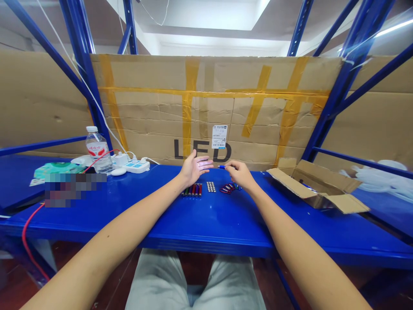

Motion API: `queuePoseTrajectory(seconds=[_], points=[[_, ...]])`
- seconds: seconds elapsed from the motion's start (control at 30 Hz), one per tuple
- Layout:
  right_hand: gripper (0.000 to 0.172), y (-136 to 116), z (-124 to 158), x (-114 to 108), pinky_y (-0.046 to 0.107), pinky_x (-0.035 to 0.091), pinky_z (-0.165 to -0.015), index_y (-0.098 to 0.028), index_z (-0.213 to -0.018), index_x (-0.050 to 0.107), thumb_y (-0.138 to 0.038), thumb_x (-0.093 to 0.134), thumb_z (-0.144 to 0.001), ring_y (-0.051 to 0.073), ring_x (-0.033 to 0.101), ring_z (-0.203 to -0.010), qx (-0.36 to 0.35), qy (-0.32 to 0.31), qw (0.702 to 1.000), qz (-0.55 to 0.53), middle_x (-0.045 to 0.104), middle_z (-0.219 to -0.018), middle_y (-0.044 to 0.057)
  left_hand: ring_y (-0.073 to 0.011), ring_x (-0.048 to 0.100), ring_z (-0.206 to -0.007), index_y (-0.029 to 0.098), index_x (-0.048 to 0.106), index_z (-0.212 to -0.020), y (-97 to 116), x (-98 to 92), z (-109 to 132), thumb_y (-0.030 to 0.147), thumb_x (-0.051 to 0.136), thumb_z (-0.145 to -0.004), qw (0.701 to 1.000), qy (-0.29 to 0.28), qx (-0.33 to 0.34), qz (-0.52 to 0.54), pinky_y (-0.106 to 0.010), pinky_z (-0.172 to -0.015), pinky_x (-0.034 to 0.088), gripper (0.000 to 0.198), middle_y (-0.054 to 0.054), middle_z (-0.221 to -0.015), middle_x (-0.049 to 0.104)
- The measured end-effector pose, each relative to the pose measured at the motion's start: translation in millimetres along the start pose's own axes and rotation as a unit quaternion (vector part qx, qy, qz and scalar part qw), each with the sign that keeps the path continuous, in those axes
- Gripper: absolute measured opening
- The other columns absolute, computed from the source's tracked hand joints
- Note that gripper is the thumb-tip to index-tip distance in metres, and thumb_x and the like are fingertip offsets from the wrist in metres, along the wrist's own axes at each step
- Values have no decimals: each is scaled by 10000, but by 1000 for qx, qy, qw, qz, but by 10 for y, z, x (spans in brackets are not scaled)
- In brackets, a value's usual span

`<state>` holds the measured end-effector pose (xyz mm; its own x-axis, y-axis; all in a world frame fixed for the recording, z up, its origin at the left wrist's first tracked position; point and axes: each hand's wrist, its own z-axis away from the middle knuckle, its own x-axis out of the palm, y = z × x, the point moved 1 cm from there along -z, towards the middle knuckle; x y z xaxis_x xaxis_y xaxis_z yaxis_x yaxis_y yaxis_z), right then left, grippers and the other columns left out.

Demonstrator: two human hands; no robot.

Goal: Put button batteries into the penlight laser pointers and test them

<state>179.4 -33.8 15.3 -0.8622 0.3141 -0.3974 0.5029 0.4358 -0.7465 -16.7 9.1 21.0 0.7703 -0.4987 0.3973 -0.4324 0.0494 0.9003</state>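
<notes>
My left hand (195,168) hovers palm turned up over the back of the table, its fingers stretched out and nothing in it. Between the fingertips of my right hand (240,174) is a small blue tube (221,166), its end pointing at my left hand. Under my left hand lies a row of several slim metallic tubes (193,192) in different colours, partly covered by that hand. To their right, small silver discs (211,187) sit in a neat grid. Several coloured carabiner clips (227,187) lie heaped beside my right hand.
An opened cardboard box (290,183) stands at the right on the blue table (206,224). On the left are a water bottle (98,150), a power strip (137,165) and a teal pack (53,169). A large cardboard sheet (155,120) closes off the back between blue rack posts.
</notes>
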Motion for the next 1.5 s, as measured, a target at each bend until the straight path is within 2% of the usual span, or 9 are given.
queuePoseTrajectory(seconds=[0.8, 1.0, 1.2, 1.5], points=[[221, 9, -11, 7, 284, 403, -589, -182, -657, 600, -371, 511, -730, 185, 540, -636, -21, -4, 999, 43, 548, -551, 4, -302, 634, -1082, 58, 576, -1195, -27, -26, -19, 635, 319, -918, 1000, 0, -18, 16, -378, -849, 499, 690, -234, -1241, 625], [204, 8, -7, 2, 278, 403, -581, -184, -642, 586, -361, 518, -718, 168, 522, -601, -13, 2, 1000, 27, 531, -535, -4, -300, 627, -1107, 44, 600, -1175, -34, -48, -36, 634, 314, -921, 999, -2, -17, 27, -384, -907, 486, 703, -239, -1242, 625], [236, -65, 22, 5, 278, 401, -567, -168, -649, 629, -381, 541, -703, 155, 502, -549, 6, -21, 1000, 2, 504, -493, -13, -308, 606, -1156, 30, 606, -1184, -35, -55, -41, 658, 294, -914, 999, -15, -16, 38, -395, -961, 466, 751, -246, -1281, 602], [232, -69, 20, -29, 264, 391, -547, -162, -645, 625, -373, 549, -704, 136, 472, -514, 5, -3, 1000, 3, 484, -477, -22, -314, 600, -1167, 54, 578, -1238, -48, -86, -54, 667, 266, -913, 999, -24, -12, 30, -417, -969, 458, 761, -232, -1266, 618]])
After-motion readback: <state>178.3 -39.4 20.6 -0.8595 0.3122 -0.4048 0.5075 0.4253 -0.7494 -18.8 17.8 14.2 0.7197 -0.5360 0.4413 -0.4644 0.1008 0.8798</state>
